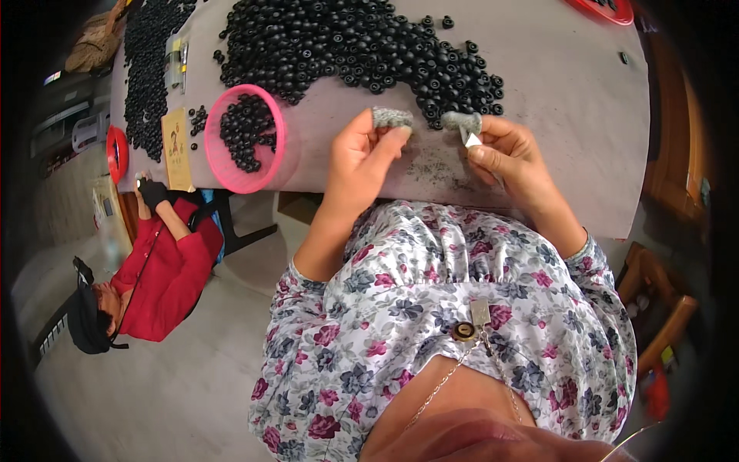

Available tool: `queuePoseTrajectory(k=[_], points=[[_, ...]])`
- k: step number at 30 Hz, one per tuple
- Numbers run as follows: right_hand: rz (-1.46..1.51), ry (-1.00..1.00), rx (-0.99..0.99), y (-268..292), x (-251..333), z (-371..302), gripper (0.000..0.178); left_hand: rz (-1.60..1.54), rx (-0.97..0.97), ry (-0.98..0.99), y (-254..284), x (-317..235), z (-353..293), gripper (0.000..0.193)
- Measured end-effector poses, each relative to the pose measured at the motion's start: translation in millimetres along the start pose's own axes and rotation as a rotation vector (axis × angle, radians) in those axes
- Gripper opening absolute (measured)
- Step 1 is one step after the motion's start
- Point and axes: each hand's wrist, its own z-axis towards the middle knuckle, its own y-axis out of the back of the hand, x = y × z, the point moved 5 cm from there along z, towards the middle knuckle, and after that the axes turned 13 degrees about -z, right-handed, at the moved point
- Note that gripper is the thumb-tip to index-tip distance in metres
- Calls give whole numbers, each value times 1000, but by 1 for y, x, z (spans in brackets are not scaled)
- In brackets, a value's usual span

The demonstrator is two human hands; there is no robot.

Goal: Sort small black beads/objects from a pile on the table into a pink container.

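My left hand is just above the table's near part, with a grey knitted cover on its index finger. The thumb presses against that finger; whatever lies between them is hidden. To its right, my right hand wears a similar grey cover. Thumb and fingers there pinch a small flat white piece with a pointed end, most of it covered by the fingers. Right beyond both hands spreads a large heap of small round black parts with holes.
A pink plastic basket left of my left hand holds more black parts. Beside it lie a yellow packet and a clear box. Another person in red works at the left. Red trays sit at the table's edges.
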Motion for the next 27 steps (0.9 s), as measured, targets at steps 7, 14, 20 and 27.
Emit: queuePoseTrajectory(k=[7, 14, 20, 27], points=[[-26, 26, -152, 24, -4, -11, 32, 674, 77, -340, -26, 0, 30, 15], [-74, 46, -116, 22, -5, -8, 21, 879, 187, -374, -33, 4, 34, 22], [-109, 41, -121, 20, -3, -6, 19, 702, 95, -292, -14, 5, 13, 15], [-144, -93, 61, -3, 13, -5, 35, -275, 27, 172, 3, 6, -2, 10]])
